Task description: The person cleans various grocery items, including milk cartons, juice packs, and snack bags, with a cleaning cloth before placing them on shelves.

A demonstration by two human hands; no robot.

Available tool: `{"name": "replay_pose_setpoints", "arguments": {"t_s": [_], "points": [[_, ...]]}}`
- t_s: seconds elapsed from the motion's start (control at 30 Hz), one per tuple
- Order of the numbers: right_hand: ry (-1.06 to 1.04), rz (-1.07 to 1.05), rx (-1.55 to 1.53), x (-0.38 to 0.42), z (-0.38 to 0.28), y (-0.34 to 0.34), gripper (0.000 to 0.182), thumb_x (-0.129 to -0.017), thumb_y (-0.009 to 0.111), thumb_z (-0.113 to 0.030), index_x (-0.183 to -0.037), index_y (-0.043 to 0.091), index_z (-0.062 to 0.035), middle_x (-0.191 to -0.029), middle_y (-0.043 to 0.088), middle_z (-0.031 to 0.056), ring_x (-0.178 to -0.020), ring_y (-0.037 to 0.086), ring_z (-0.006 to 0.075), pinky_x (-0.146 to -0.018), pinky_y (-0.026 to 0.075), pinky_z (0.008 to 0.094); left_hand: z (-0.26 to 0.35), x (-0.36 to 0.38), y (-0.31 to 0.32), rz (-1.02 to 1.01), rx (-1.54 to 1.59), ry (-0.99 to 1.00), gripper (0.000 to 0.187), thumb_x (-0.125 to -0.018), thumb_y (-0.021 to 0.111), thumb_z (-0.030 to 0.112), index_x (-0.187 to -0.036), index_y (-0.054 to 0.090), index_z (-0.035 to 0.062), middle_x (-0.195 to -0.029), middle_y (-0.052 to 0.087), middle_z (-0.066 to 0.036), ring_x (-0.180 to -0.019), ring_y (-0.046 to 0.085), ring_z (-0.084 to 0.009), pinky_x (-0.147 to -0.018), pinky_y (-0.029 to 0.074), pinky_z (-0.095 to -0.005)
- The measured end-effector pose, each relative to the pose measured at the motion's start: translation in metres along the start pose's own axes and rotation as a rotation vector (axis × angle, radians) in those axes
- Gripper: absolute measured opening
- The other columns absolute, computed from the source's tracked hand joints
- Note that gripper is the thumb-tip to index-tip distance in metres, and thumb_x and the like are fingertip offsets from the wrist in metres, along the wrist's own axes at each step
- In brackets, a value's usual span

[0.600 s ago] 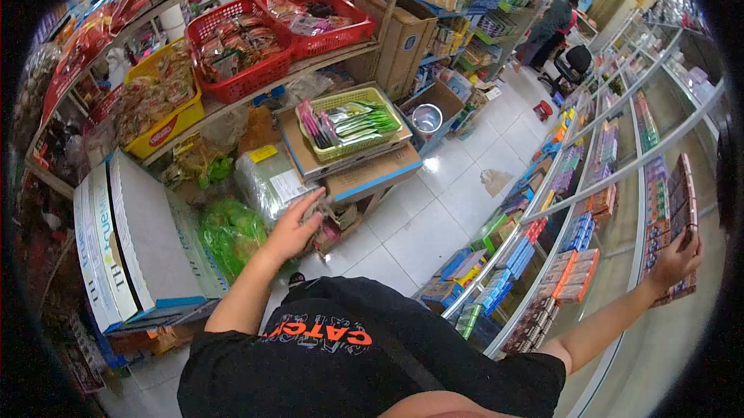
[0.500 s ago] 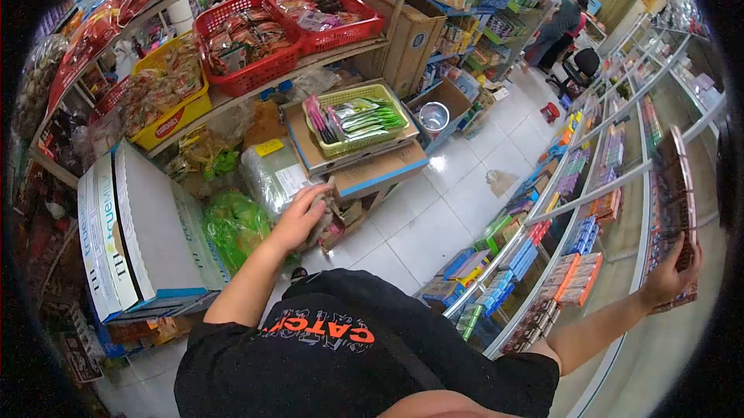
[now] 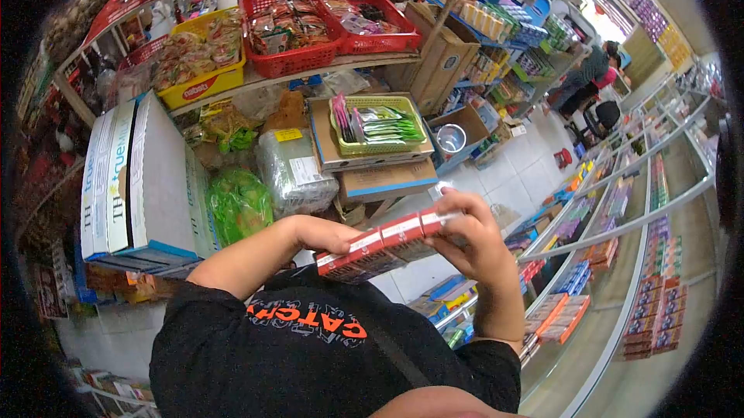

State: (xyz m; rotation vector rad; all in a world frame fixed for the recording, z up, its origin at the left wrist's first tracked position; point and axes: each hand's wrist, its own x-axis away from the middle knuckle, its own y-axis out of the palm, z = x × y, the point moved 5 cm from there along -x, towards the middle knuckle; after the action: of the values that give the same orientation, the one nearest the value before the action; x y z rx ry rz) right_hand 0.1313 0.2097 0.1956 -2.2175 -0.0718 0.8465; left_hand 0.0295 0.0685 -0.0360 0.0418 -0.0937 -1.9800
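Observation:
A row of small red-and-dark packs (image 3: 387, 244), set side by side with whitish edges facing up, is held between my two hands in front of my chest. My left hand (image 3: 325, 233) grips the left end, its thumb lying on top and its other fingers hidden beneath. At the right end, my right hand (image 3: 473, 240) has its fingers curled around the packs. More packs of a similar look (image 3: 655, 317) stand stacked on the glass cabinet shelf (image 3: 612, 333) to my right.
To the left are a large white carton (image 3: 147, 185), a green plastic bag (image 3: 239, 205) and a plastic-wrapped bundle (image 3: 294, 174). A green basket of sachets (image 3: 380, 127) sits on cartons ahead. Red baskets (image 3: 291, 30) stand on a shelf. Two people (image 3: 593, 77) are farther down the aisle.
My right hand has brought the packs from the cabinet to my chest, and my left hand has come onto them. The greyish cloth by my left hand no longer shows.

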Motion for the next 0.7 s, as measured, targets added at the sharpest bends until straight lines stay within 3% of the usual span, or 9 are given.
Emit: {"name": "replay_pose_setpoints", "arguments": {"t_s": [0.1,0.13,0.27,0.33,0.43,0.57,0.63,0.67,0.7], "points": [[0.012,0.001,-0.077,-0.008,0.019,0.01,0.032,-0.066,0.072,-0.004,-0.092,0.053,-0.0076,-0.097,0.048,0.011,-0.093,0.051,0.0279,-0.092,0.039,0.042,0.065,0.001,0.029,-0.047,0.416,0.126,0.098,-0.07,0.06,0.059,-0.134,0.02,-0.0036,-0.136,0.029,-0.016,-0.125,0.028,-0.0211,-0.103,0.021,-0.0352],[0.008,0.006,-0.09,-0.01,0.022,0.014,0.032,-0.066,0.071,-0.004,-0.092,0.053,-0.0073,-0.099,0.048,0.0114,-0.094,0.05,0.0282,-0.092,0.039,0.0415,0.048,-0.001,0.03,-0.034,0.504,0.09,0.109,-0.063,0.063,0.063,-0.134,0.017,-0.0061,-0.137,0.026,-0.02,-0.126,0.027,-0.0258,-0.104,0.019,-0.039],[0.003,0.015,-0.125,-0.019,0.036,0.023,0.039,-0.065,0.073,-0.006,-0.097,0.053,-0.0061,-0.103,0.046,0.0128,-0.098,0.048,0.0285,-0.088,0.04,0.0381,0.072,0.005,0.037,0.157,0.762,0.033,0.105,-0.059,0.073,0.049,-0.133,0.021,-0.0042,-0.13,0.037,-0.018,-0.118,0.039,-0.0249,-0.098,0.031,-0.0381],[0.05,0.074,-0.091,-0.025,0.038,0.025,0.046,-0.063,0.075,-0.01,-0.104,0.053,-0.0066,-0.108,0.045,0.0141,-0.101,0.047,0.0288,-0.086,0.04,0.0356,0.079,0.009,0.034,0.251,0.656,0.075,0.104,-0.058,0.074,0.048,-0.133,0.022,-0.0038,-0.129,0.039,-0.017,-0.117,0.04,-0.0245,-0.098,0.031,-0.0379],[0.078,0.475,0.082,-0.016,0.059,0.031,0.053,-0.067,0.072,-0.013,-0.112,0.046,-0.004,-0.116,0.042,0.015,-0.11,0.042,0.0273,-0.092,0.036,0.0364,0.105,0.027,0.031,0.363,0.462,0.135,0.104,-0.061,0.069,0.051,-0.135,0.017,-0.0008,-0.128,0.04,-0.018,-0.116,0.042,-0.0252,-0.097,0.031,-0.0368],[0.321,0.653,-0.694,0.004,0.093,0.104,0.054,-0.075,0.054,-0.007,-0.125,0.034,-0.003,-0.126,0.035,0.0116,-0.117,0.038,0.0255,-0.099,0.032,0.0393,0.123,0.074,0.013,0.586,0.359,0.205,0.102,-0.06,0.07,0.05,-0.135,0.02,0.0027,-0.133,0.033,-0.012,-0.119,0.034,-0.0206,-0.098,0.029,-0.0339],[0.382,0.533,-1.027,-0.004,0.08,0.156,0.062,-0.071,0.048,0.001,-0.13,0.03,-0.0078,-0.128,0.033,0.0092,-0.118,0.038,0.0256,-0.096,0.035,0.0387,0.134,0.091,0.004,0.706,0.414,0.329,0.102,-0.057,0.074,0.047,-0.132,0.025,-0.0005,-0.128,0.041,-0.014,-0.114,0.043,-0.0223,-0.096,0.034,-0.037],[0.612,0.484,-1.113,-0.003,0.076,0.184,0.067,-0.068,0.047,0.003,-0.131,0.028,-0.0086,-0.128,0.035,0.0091,-0.118,0.038,0.0235,-0.095,0.037,0.0378,0.136,0.099,0.0,0.708,0.393,0.337,0.097,-0.06,0.072,0.046,-0.131,0.026,0.0004,-0.127,0.042,-0.013,-0.114,0.043,-0.0221,-0.095,0.036,-0.0366],[0.479,0.447,-1.149,-0.004,0.069,0.21,0.065,-0.073,0.051,-0.002,-0.132,0.024,-0.0079,-0.126,0.037,0.0096,-0.117,0.038,0.0214,-0.093,0.037,0.0369,0.122,0.102,-0.008,0.66,0.454,0.365,0.088,-0.065,0.069,0.044,-0.13,0.029,0.0004,-0.123,0.045,-0.013,-0.112,0.045,-0.0221,-0.094,0.037,-0.0359]]}}
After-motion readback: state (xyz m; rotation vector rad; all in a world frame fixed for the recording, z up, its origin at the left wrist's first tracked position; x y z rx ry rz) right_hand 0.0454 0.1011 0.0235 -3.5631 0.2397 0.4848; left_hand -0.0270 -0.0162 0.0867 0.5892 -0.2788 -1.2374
